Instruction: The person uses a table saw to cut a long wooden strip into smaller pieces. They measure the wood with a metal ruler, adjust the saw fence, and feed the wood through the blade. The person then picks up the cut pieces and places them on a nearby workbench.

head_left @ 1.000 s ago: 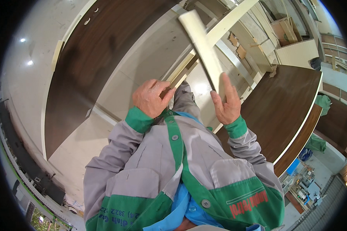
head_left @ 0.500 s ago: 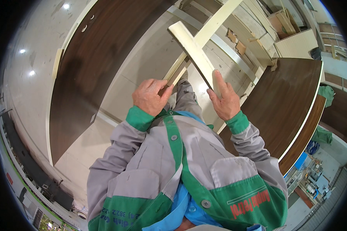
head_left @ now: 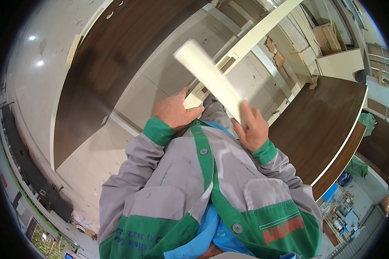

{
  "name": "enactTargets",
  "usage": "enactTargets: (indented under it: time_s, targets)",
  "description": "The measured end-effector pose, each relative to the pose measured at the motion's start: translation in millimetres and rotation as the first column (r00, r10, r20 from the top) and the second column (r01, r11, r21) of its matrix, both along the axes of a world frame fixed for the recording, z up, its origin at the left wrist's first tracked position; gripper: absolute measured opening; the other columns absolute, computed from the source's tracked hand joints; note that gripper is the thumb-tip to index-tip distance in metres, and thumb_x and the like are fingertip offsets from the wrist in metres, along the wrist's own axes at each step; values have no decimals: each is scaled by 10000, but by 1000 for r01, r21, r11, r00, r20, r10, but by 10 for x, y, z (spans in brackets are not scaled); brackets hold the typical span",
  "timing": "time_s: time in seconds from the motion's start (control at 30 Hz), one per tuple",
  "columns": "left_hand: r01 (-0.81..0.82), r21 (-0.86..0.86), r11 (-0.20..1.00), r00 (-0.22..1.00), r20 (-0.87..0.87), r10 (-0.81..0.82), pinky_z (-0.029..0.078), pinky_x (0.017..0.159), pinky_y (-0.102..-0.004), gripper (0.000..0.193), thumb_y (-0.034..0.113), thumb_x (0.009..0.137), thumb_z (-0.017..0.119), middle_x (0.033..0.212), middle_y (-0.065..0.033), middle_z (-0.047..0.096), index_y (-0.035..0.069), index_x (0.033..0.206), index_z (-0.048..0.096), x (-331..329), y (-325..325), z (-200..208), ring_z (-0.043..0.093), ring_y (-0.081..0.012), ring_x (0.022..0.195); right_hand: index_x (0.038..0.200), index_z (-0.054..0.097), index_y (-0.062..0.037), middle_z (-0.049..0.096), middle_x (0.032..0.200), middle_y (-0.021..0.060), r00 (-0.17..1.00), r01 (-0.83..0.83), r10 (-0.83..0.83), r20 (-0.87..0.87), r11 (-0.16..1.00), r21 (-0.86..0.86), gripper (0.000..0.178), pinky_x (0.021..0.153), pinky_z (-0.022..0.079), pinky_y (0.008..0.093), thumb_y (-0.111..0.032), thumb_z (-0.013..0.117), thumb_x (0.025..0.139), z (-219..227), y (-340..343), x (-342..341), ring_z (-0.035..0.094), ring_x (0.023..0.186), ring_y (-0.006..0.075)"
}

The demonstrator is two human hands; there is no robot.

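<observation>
My left hand (head_left: 176,111) grips the near end of a long cream wooden rail (head_left: 261,38), thumb on one side and fingers on the other. The rail slants away to the upper right, and slots show along its near part. In my right hand (head_left: 253,128) is a shorter flat cream board (head_left: 212,75), held by its near end and blurred by motion. The board crosses above the rail and hides some of it, its far end pointing up and left.
A large dark-brown panel (head_left: 112,69) with pale edges stands at the left. Another brown panel (head_left: 320,123) lies at the right, next to cardboard boxes (head_left: 328,39) and pale timber frames. Green cloth (head_left: 367,123) hangs beside it. Tiled floor (head_left: 147,86) lies beneath.
The short board has swung, its far end moving left and down and its broad face turning up. My left hand has shifted its grip at the rail's end. The whole view has shifted slightly.
</observation>
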State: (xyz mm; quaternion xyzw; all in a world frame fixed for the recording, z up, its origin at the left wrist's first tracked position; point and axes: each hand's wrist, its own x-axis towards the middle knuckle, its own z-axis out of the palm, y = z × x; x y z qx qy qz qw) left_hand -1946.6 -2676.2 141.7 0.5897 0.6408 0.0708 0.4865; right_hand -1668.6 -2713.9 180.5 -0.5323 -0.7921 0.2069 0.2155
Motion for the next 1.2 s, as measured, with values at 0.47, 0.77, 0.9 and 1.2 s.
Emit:
enactTargets:
  time_s: [0.47, 0.77, 0.9, 1.2]
  targets:
    - [-99, 670, 736, 988, -19, 150, 536, 647, -391, 196, 302, 813, 840, 838, -17, 686, 156, 916, 761, 278, 46, 8, 670, -238, 790, 1560, 434, -78, 641, 988, 169, 971, 205, -185, 153, 971, -122, 745, 719, 547, 417, -215, 763, 906, -63, 394, 276, 650, 817, 332]
    - [-108, 725, 680, 988, 4, 153, 521, 581, -365, 144, 237, 799, 847, 763, -4, 671, 159, 868, 748, 301, 53, -46, 660, -217, 723, 1589, 394, -136, 628, 956, 185, 977, 203, -199, 76, 978, -54, 729, 711, 543, 424, -264, 716, 947, -114, 452, 274, 648, 806, 354]
    - [-125, 718, 684, 988, 25, 155, 521, 584, -366, 144, 225, 795, 848, 755, -5, 669, 153, 867, 748, 310, 51, -41, 663, -219, 727, 1593, 394, -210, 630, 952, 183, 973, 197, -178, 150, 972, -127, 721, 725, 549, 439, -288, 713, 951, -83, 478, 296, 651, 811, 366]
    - [-115, 720, 685, 990, 26, 140, 526, 598, -386, 136, 220, 811, 836, 769, -18, 674, 147, 874, 742, 292, 53, -48, 664, -239, 732, 1583, 414, -213, 627, 929, 176, 976, 183, -159, 151, 970, -159, 719, 702, 548, 455, -298, 725, 941, -49, 443, 277, 647, 773, 368]
